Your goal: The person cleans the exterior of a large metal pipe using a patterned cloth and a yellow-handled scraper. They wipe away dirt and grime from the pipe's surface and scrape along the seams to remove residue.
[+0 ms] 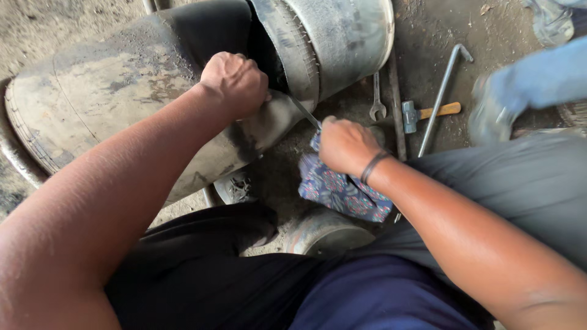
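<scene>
The right hand (345, 145) is closed around a patterned cloth (342, 190) wrapped on the handle of a thin blade (304, 113), whose tip meets the rubber flap (269, 122) that the left hand (234, 82) grips in a fist. Cutting well probably means keeping that flap taut and the blade angled away from the fingers. Beyond, the big tyre (110, 91) lies on the floor, with a spanner (376, 101), hammer (428, 112) and bent bar (441, 91) near it.

Bare dirt floor (428, 36), grey, dusty, daylit; spanner (377, 98), hammer (428, 113), bent steel bar (443, 91) lying upper right.
</scene>
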